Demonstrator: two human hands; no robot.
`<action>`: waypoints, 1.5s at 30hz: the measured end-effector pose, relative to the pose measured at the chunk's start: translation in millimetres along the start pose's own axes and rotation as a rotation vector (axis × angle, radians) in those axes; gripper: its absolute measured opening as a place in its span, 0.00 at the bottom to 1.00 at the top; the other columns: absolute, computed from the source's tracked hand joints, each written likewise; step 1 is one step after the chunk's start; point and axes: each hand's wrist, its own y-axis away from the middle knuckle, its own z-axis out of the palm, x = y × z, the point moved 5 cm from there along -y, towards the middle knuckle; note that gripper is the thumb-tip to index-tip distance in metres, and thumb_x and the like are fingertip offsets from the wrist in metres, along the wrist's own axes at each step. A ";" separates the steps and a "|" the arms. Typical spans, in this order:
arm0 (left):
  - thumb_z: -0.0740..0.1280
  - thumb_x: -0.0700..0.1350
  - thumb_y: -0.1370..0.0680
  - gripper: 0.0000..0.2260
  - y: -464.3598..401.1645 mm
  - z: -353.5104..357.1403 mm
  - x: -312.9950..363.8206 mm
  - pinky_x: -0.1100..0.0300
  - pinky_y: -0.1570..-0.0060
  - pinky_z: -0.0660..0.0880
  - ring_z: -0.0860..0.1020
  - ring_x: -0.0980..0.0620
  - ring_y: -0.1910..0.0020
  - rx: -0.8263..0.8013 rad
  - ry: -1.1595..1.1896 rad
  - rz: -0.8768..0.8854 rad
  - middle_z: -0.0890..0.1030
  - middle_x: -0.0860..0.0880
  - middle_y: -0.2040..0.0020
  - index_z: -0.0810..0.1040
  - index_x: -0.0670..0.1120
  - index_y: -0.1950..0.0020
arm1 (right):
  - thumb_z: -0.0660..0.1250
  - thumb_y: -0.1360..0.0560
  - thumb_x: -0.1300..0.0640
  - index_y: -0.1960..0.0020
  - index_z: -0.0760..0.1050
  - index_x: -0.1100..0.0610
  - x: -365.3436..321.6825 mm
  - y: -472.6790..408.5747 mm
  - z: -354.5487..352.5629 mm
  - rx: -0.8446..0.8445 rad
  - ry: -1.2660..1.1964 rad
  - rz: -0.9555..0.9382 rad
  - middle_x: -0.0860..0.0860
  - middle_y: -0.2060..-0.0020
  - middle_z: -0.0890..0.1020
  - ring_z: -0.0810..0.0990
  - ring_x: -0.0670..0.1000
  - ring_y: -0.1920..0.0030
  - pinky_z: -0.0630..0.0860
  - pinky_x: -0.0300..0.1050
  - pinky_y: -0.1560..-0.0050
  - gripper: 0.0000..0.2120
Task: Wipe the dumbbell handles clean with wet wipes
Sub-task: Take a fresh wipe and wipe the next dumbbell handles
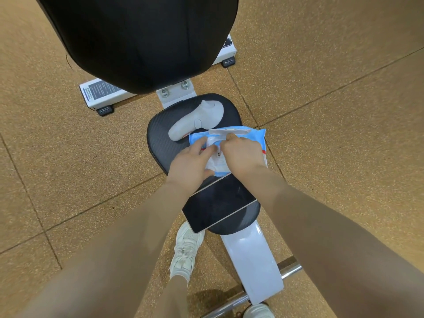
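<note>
A blue and white pack of wet wipes (252, 134) lies on the black seat pad (160, 143) of a gym bench, its white lid flipped up. My left hand (190, 166) rests on the pack's near left side, fingers spread over it and holding it down. My right hand (241, 152) is over the opening, fingertips pinching at the white wipe there. No dumbbell is in view.
A white handheld controller (199, 118) lies on the seat behind the pack. A dark-screened phone (218, 203) sits at the seat's near end. The black backrest (142, 37) rises beyond. White bench frame (254, 260), a chrome bar (289, 269) and my white shoe (185, 251) are below, on cork-coloured floor.
</note>
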 end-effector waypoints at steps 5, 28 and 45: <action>0.68 0.47 0.25 0.25 -0.4 -0.5 -0.1 0.53 0.44 0.69 0.70 0.43 0.39 -0.012 0.000 0.003 0.61 0.46 0.27 0.66 0.48 0.30 | 0.56 0.23 0.66 0.42 0.73 0.60 0.1 -13.1 -2.1 -0.019 0.080 -0.050 0.54 0.45 0.75 0.78 0.56 0.46 0.67 0.45 0.60 0.13; 0.66 0.48 0.24 0.25 -1.2 -3.3 5.4 0.54 0.42 0.69 0.69 0.45 0.37 -0.010 -0.035 -0.038 0.59 0.47 0.27 0.63 0.49 0.29 | 0.63 0.25 0.55 0.40 0.74 0.54 43.9 14.9 5.0 0.147 -0.554 0.128 0.50 0.41 0.74 0.77 0.54 0.47 0.73 0.45 0.53 0.13; 0.64 0.45 0.23 0.23 -4.4 -6.7 19.1 0.53 0.46 0.70 0.66 0.45 0.36 -0.149 -0.164 -0.117 0.55 0.45 0.26 0.62 0.46 0.30 | 0.56 0.22 0.62 0.54 0.75 0.58 63.7 38.1 -9.9 0.281 -1.051 0.387 0.53 0.59 0.78 0.73 0.53 0.59 0.65 0.43 0.64 0.09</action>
